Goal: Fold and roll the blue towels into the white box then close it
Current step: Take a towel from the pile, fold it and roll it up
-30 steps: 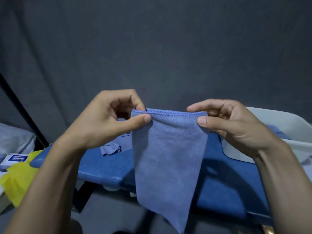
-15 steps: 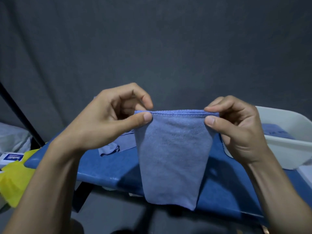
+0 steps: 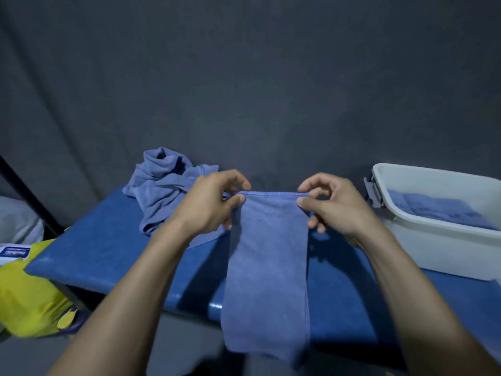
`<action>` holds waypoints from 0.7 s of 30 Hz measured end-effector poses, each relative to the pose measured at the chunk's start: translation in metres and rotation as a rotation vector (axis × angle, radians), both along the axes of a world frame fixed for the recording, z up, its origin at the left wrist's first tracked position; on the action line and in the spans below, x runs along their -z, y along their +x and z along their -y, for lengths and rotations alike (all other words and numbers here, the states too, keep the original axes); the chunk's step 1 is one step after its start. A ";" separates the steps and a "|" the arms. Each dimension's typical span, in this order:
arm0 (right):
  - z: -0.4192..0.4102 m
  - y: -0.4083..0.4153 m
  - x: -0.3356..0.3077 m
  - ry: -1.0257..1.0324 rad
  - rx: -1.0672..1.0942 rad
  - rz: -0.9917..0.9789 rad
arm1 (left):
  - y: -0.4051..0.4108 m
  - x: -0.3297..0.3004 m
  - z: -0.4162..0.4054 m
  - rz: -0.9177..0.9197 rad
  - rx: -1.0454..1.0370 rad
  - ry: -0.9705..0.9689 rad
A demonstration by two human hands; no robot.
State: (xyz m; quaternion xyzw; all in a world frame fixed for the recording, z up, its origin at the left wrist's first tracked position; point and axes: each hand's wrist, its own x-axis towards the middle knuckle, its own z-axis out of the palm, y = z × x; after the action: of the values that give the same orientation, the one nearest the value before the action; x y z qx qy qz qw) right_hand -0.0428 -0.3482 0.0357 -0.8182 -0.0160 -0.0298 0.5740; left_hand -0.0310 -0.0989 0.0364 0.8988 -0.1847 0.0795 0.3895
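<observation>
A dark grey fabric backdrop (image 3: 244, 77) is hung behind the blue padded surface (image 3: 108, 248); lighting is dim.

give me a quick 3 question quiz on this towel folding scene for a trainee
1. True or false: both hands pinch the top edge of the folded blue towel.
2. Multiple choice: the heap of unfolded blue towels lies A) inside the white box, B) on the blue table behind the left hand, C) on the floor.
3. Short answer: what already lies in the white box?

Key
1. True: the left hand and the right hand each pinch a top corner, and the towel hangs down over the front edge of the blue table.
2. B
3. Blue towels, lying flat inside; the box is open.
</observation>
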 end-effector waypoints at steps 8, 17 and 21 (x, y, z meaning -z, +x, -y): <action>-0.013 0.041 0.033 -0.057 0.090 0.189 | 0.035 0.017 0.016 -0.059 -0.099 0.007; 0.000 -0.008 0.055 -0.665 -0.095 -0.064 | -0.012 0.044 -0.010 -0.160 0.247 0.268; -0.001 -0.044 0.071 -0.700 -0.199 -0.283 | -0.046 0.062 -0.002 -0.156 0.363 0.409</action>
State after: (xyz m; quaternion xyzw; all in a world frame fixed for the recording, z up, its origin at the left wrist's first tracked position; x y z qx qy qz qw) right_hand -0.0865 -0.3477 -0.0356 -0.9550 -0.0250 0.1465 0.2568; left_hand -0.0767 -0.0968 -0.0261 0.9144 -0.3242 -0.0998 0.2208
